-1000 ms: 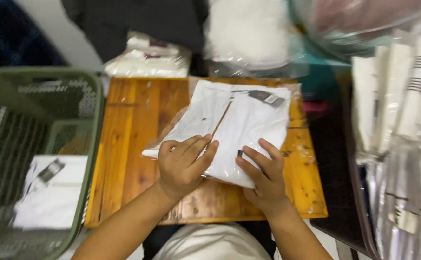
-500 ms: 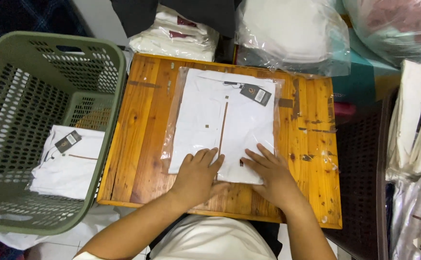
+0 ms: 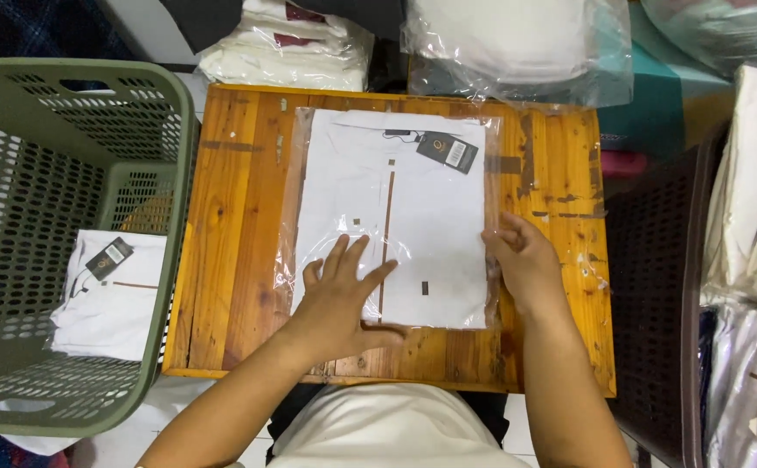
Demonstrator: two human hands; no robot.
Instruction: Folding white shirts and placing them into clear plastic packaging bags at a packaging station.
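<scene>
A folded white shirt (image 3: 430,191) in a clear plastic bag lies flat on the small wooden table (image 3: 240,225), with a dark hang tag (image 3: 447,151) near its collar. My left hand (image 3: 344,299) rests palm down on the lower left part of the bag, fingers spread. At the bag's right edge, my right hand (image 3: 526,260) touches the plastic with its fingers curled around the side.
A green plastic laundry basket (image 3: 67,113) stands left of the table and holds another bagged white shirt (image 3: 106,295). Bagged white garments (image 3: 283,52) and a large clear bag (image 3: 517,43) sit behind the table. More packed clothes (image 3: 755,199) pile at the right.
The bagged shirt now lies square on the table. My right hand has slid from the bottom of the bag to its right edge; my left hand has stayed on the lower part.
</scene>
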